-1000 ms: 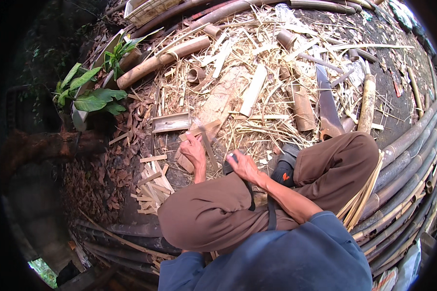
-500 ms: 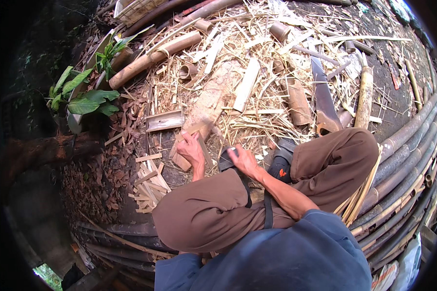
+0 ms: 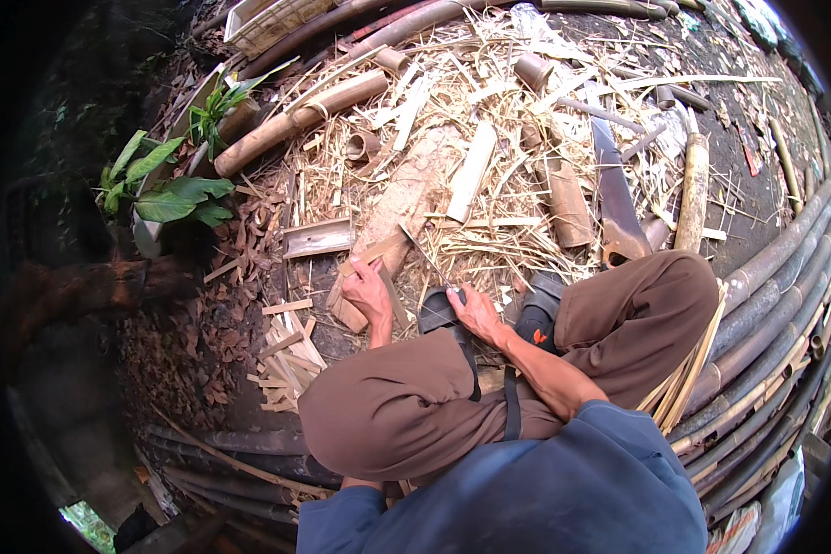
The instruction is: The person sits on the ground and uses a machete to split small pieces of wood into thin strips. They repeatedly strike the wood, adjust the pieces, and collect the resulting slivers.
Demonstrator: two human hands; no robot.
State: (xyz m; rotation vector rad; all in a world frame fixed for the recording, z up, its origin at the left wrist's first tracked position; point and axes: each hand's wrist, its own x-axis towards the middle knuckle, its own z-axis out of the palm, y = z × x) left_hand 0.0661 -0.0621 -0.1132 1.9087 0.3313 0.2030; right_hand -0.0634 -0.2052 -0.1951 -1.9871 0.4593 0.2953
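Observation:
My left hand (image 3: 368, 296) is closed on a short, flat bamboo strip (image 3: 383, 247), over the near end of a thick wooden board (image 3: 406, 189). In my right hand (image 3: 478, 316) is the handle of a knife (image 3: 422, 251). Its thin blade slants up and left, with the tip close to the strip's right end. Whether blade and strip touch, I cannot tell. Just left of my left hand lies a pile of short split bamboo pieces (image 3: 291, 355). Beyond it, a halved bamboo section (image 3: 318, 239) rests beside the board.
A handsaw (image 3: 616, 189) lies at the right among shavings (image 3: 512, 245) and bamboo offcuts (image 3: 568, 208). Long bamboo poles (image 3: 776, 268) are stacked along the right. A green-leaved plant (image 3: 171, 198) and a thick bamboo pole (image 3: 300, 120) are at the left, with a pale crate (image 3: 272, 28) behind.
The knife blade, blurred before, now shows clearly beside the strip. My right hand has shifted slightly right and nearer; my left hand stays at the board's near end with the strip.

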